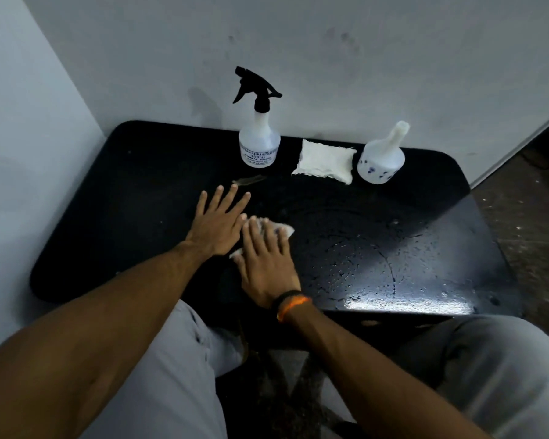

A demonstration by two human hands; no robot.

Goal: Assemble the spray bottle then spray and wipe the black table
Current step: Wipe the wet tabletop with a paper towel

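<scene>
The black table (108, 217) fills the middle of the view, and its right half is wet with droplets and curved smears. My right hand (267, 258) presses flat on a crumpled white tissue (284, 230) near the table's middle, fingers spread over it. My left hand (217, 221) lies flat and open on the table just left of the tissue, touching its edge. The assembled spray bottle (259, 144), white with a black trigger head, stands upright at the back by the wall.
A folded white cloth pack (325, 161) lies at the back, right of the spray bottle. A second white bottle (381, 156) without a trigger head stands beside it. A small thin scrap (249, 180) lies in front of the sprayer. Walls close in at the back and left.
</scene>
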